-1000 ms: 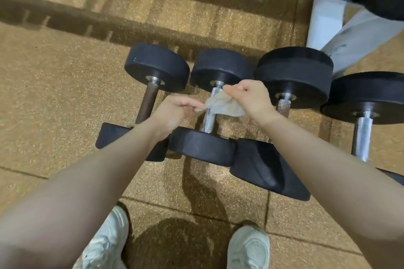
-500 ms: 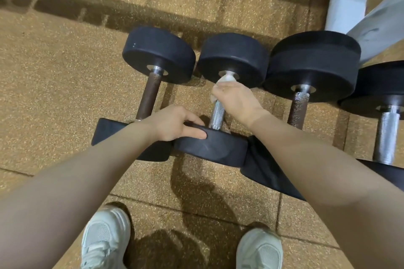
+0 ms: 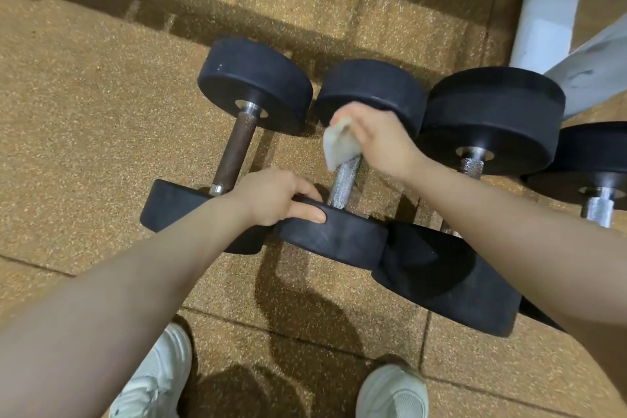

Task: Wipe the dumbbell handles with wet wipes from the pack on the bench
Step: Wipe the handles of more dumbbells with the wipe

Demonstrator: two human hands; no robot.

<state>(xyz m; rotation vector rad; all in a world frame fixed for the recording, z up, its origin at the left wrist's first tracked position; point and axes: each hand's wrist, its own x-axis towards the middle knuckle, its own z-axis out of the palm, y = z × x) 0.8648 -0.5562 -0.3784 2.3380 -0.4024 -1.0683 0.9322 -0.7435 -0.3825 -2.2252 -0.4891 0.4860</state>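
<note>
Several black dumbbells lie side by side on the rubber floor. My right hand (image 3: pixel 376 139) grips a crumpled wet wipe (image 3: pixel 339 146) wrapped round the far end of the second dumbbell's silver handle (image 3: pixel 344 183). My left hand (image 3: pixel 276 195) holds the rim of that dumbbell's near weight (image 3: pixel 339 241), fingers curled over its edge. Left of it lies a dumbbell with a brown rusty handle (image 3: pixel 235 153). To the right sits a bigger dumbbell (image 3: pixel 492 119), its handle mostly hidden by my right forearm. The pack of wipes is out of view.
A fourth dumbbell's silver handle (image 3: pixel 597 209) shows at the right edge. A white bench frame (image 3: pixel 549 10) stands at the top right. My two white shoes (image 3: pixel 390 394) are at the bottom. Speckled brown floor mats (image 3: pixel 84 112) spread to the left.
My right hand with the wipe has slid up the silver handle toward the far weight, and more bare handle shows below it. My left hand stays on the near weight.
</note>
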